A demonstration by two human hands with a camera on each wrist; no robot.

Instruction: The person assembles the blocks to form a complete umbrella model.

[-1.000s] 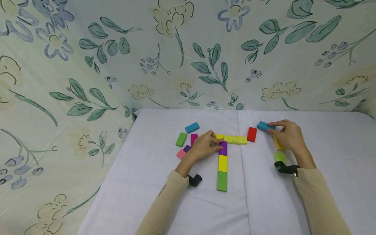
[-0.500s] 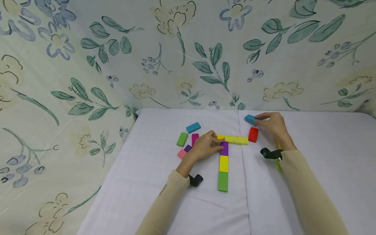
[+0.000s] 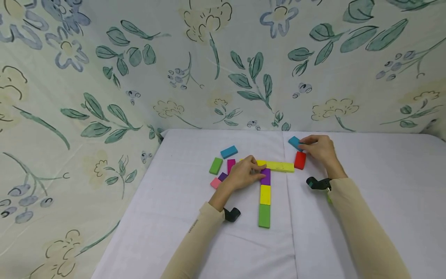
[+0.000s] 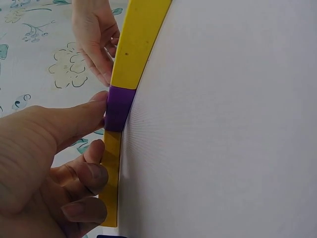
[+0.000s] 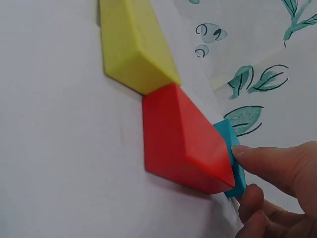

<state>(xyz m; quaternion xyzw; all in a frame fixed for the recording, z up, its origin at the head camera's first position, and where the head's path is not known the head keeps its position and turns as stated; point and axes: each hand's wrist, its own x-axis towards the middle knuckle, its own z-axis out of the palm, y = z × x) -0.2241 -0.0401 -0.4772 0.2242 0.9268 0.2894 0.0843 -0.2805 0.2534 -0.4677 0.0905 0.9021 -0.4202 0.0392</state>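
My right hand (image 3: 319, 150) pinches a blue block (image 3: 294, 142) between thumb and fingers. In the right wrist view this blue block (image 5: 237, 171) stands close behind the far end of a red block (image 5: 183, 139). The red block adjoins the end of a yellow block (image 5: 136, 47). My left hand (image 3: 244, 173) holds a purple block (image 3: 265, 177) at the top of a column, with thumb and fingers curled about it. The left wrist view has the thumb at the edge of the purple block (image 4: 119, 109) and the other fingers beside a yellow block (image 4: 110, 183).
Below the purple block run a yellow block (image 3: 265, 194) and a green block (image 3: 264, 216). On the left lie a second blue block (image 3: 229, 152), a green block (image 3: 216, 166), a magenta block (image 3: 231, 165) and a pink block (image 3: 215, 182). A floral cloth (image 3: 209, 77) hangs behind the table.
My right hand has carried the blue block leftward and away from the right-hand blocks to just beyond the red block, turning it slightly. The left hand has stayed in place.
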